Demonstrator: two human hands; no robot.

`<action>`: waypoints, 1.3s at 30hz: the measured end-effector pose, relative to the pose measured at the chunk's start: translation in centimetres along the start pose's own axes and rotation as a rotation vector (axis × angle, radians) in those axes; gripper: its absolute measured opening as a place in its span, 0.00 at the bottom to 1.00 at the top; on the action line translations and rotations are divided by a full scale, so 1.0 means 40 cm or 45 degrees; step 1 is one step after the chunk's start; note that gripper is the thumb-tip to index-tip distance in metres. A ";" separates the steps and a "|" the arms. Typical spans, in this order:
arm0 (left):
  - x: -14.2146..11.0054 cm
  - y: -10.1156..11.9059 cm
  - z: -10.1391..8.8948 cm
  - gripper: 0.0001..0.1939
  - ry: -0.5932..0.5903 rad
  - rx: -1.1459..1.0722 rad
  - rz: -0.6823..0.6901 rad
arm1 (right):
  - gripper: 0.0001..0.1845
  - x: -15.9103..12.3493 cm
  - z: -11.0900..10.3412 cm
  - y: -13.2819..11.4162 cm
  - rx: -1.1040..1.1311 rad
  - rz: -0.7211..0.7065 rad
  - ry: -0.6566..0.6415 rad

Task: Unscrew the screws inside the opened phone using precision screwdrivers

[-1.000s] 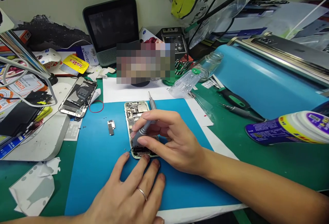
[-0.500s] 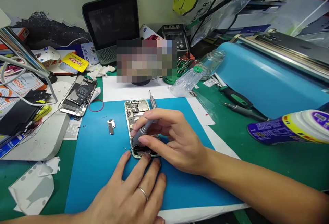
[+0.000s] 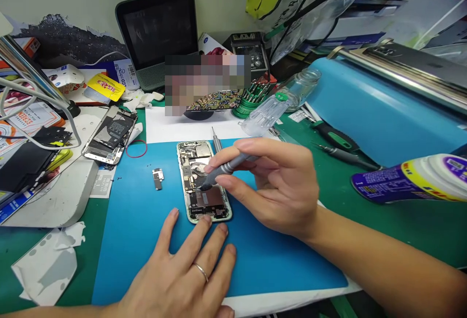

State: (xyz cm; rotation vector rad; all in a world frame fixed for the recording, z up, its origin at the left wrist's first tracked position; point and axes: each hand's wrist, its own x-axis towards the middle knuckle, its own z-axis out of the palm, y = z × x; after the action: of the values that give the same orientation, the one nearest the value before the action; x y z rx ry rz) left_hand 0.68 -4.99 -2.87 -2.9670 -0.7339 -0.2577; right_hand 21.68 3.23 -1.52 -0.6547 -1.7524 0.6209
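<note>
An opened smartphone lies on a blue mat, its inner parts bare. My right hand pinches a grey screwdriver whose tip points down over the phone's middle; whether it touches is hard to tell. My left hand, a ring on one finger, rests with fingers spread, the middle fingertip on the phone's lower edge and the index fingertip beside a tiny screw on the mat. A second grey screwdriver lies beyond the phone's top right side. Small metal shield plates lie to its left.
A second opened phone lies at left on a white box-like unit. A red rubber band is near it. Behind stand a dark-screened display and a green bit holder. At right are a purple bottle and more screwdrivers.
My right hand has moved up and right with the screwdriver, its tip shifting from the phone's lower left to its middle. My left index finger has shifted slightly left; the phone stays put.
</note>
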 end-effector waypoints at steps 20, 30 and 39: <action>0.007 -0.008 0.001 0.27 0.110 0.053 0.059 | 0.08 0.053 -0.104 0.044 -0.855 -0.104 -0.004; -0.014 -0.009 0.032 0.31 0.091 0.039 0.068 | 0.14 0.057 -0.102 0.042 -1.334 0.075 -0.707; -0.017 -0.011 0.033 0.33 0.055 0.060 0.080 | 0.18 0.055 -0.115 0.052 -1.189 0.147 -0.826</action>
State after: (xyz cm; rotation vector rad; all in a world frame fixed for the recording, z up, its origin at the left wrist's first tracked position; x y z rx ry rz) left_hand 0.06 -4.78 -4.27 -2.9243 -0.6318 -0.2955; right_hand 25.86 6.65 -0.32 -1.2916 -2.6414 0.0251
